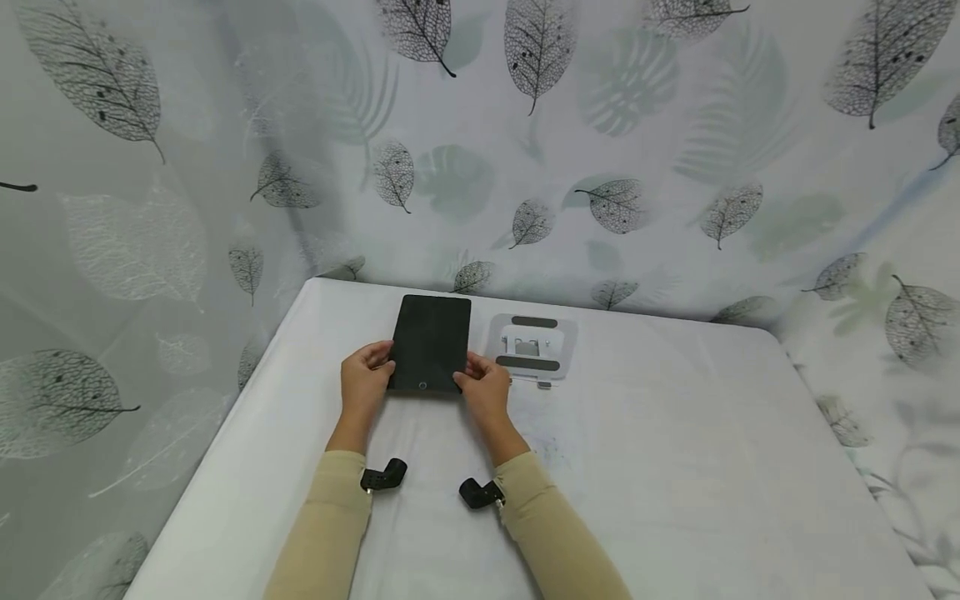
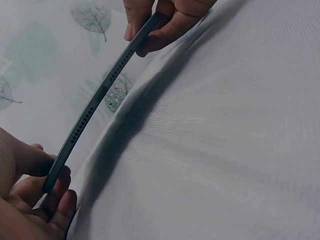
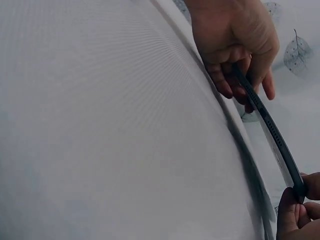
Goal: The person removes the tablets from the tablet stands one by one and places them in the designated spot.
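A black tablet [image 1: 430, 342] with a small ring mark near its lower edge is held upright-lengthwise, dark face toward me, in the head view. My left hand [image 1: 367, 377] grips its lower left side, thumb on the front. On the lower right side, my right hand [image 1: 485, 387] pinches it the same way. The tablet's thin edge [image 2: 95, 105], with rows of small holes, shows between both hands in the left wrist view. Just right of it lies a folded pale grey stand [image 1: 567, 344] with dark pads, near the right hand but not held.
A white cloth covers the table [image 1: 675, 450]; its far edge runs behind the tablet and stand. Leaf-printed curtains [image 1: 465, 183] hang close behind and at both sides. Each wrist wears a small black camera [image 1: 384, 475].
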A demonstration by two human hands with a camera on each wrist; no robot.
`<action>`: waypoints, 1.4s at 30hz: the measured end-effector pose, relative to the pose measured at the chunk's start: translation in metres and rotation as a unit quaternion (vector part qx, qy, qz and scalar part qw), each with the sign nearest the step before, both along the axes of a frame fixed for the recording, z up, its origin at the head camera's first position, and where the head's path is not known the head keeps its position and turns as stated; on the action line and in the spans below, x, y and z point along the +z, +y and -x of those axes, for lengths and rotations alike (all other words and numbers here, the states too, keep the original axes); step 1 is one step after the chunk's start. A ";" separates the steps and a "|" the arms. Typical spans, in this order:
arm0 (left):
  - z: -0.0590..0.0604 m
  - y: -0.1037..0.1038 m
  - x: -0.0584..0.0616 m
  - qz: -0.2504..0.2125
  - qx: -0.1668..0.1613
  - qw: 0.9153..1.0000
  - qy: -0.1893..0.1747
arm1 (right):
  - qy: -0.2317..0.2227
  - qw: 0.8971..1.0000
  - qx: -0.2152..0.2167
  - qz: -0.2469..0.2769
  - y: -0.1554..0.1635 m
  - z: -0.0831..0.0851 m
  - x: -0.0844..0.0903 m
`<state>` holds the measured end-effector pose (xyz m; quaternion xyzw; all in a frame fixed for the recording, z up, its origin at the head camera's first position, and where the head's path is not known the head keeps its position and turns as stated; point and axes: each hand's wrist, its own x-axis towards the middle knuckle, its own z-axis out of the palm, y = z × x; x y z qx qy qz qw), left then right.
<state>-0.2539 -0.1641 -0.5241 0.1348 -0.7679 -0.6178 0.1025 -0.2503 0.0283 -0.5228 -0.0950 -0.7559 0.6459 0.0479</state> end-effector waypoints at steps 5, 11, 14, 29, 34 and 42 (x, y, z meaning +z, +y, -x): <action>-0.002 0.007 -0.006 0.080 0.006 0.997 0.000 | -0.004 0.999 -0.014 -0.045 0.001 -0.003 -0.007; -0.004 0.009 -0.012 0.118 0.018 0.993 0.007 | 0.012 0.997 -0.015 -0.080 0.001 -0.007 -0.013; -0.004 0.010 -0.013 0.123 0.009 0.992 0.009 | 0.041 0.994 -0.027 -0.097 0.000 -0.008 -0.016; -0.007 0.012 -0.018 0.146 0.026 0.989 0.017 | 0.133 0.970 -0.049 -0.197 -0.017 -0.017 -0.026; -0.007 0.010 -0.019 0.155 0.034 0.987 0.029 | 0.116 0.973 -0.026 -0.197 -0.020 -0.016 -0.027; -0.006 0.008 -0.018 0.157 0.031 0.987 0.034 | 0.111 0.967 -0.013 -0.228 -0.021 -0.019 -0.021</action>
